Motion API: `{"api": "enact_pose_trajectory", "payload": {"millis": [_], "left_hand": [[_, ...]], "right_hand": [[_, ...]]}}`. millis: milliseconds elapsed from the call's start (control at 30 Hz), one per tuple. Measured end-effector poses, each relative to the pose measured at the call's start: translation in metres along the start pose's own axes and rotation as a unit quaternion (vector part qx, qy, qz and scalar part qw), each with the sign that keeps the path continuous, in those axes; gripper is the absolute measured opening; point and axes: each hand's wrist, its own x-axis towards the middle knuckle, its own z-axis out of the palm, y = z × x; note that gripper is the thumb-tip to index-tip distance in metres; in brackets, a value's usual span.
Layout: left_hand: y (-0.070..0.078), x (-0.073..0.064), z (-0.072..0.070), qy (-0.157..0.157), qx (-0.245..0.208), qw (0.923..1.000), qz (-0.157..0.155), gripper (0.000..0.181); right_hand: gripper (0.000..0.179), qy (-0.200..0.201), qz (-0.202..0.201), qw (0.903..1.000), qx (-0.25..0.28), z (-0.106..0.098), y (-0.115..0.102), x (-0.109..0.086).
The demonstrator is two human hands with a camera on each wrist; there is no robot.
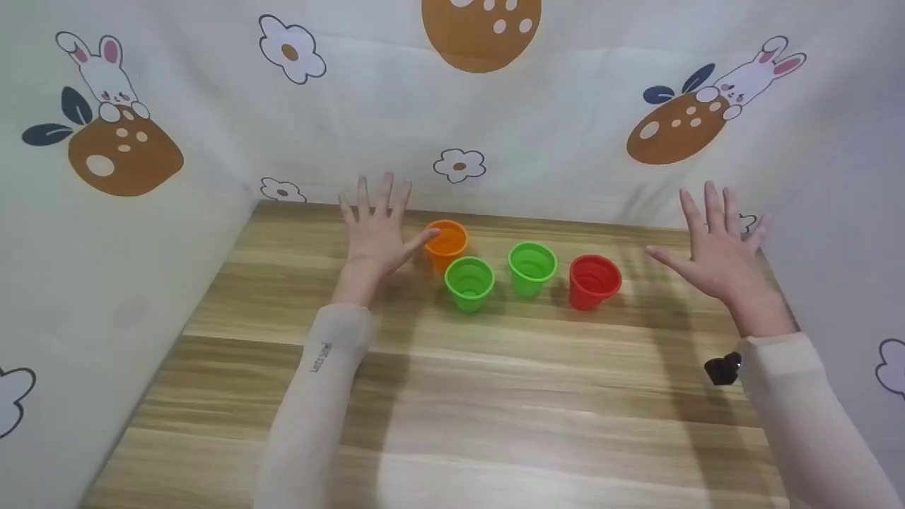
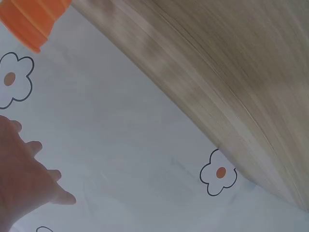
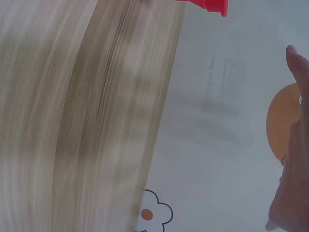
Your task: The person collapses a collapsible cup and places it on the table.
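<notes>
Fingers spread, my left hand (image 1: 375, 237) is held in the air above the table, its thumb overlapping the orange cup (image 1: 447, 244) in the head view. I cannot tell from this whether thumb and cup touch. Two green cups, one in front (image 1: 470, 283) and one farther right (image 1: 532, 268), stand upright with their mouths up. Beside them stands a red cup (image 1: 594, 283). To its right my right hand (image 1: 725, 254) is also spread, holding nothing. The left wrist view catches part of the orange cup (image 2: 36, 19); the right wrist view, a bit of the red cup (image 3: 215, 5).
The wood-grain table (image 1: 495, 410) is enclosed by a white printed curtain (image 1: 565, 127) at the back and both sides. A small black object (image 1: 722, 369) shows next to the right sleeve. Shadows of both arms fall on the table.
</notes>
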Motion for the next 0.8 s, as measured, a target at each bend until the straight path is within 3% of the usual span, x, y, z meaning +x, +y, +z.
{"api": "enact_pose_trajectory", "payload": {"millis": [533,800], "left_hand": [[0.007,-0.003,-0.004,0.01,-0.005,0.9998,0.018,0.102],[0.014,-0.005,-0.005,0.006,0.007,0.9995,0.031,0.103]], "right_hand": [[0.103,0.001,-0.005,1.0,-0.001,0.008,-0.004,0.001],[0.104,0.003,-0.011,0.9996,0.025,0.015,-0.007,-0.002]]}}
